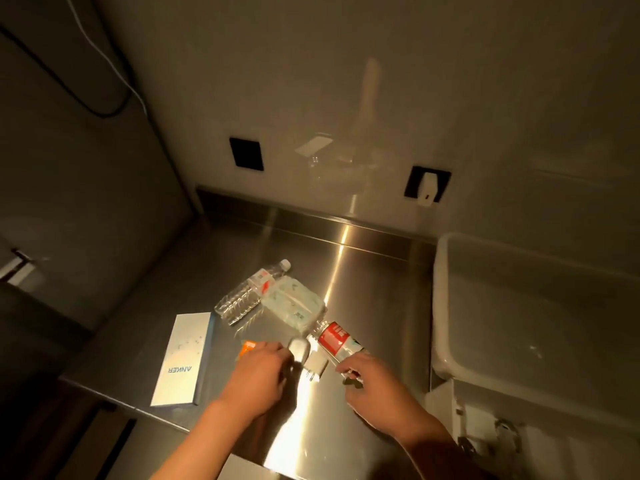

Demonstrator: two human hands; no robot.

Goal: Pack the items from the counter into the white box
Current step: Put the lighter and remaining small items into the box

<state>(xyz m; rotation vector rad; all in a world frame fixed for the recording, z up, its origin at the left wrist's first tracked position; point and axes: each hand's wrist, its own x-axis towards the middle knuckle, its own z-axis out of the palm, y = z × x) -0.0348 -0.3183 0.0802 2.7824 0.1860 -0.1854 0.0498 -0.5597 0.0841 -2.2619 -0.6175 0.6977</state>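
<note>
Head view: right hand grip grasping red-labelled bottle on surface; left hand grip grasping silver case

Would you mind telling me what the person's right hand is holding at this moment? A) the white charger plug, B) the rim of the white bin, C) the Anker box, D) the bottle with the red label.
D: the right hand has its fingers curled round the lower end of the bottle with the red label, which lies on the steel counter beside the white bin.
</note>
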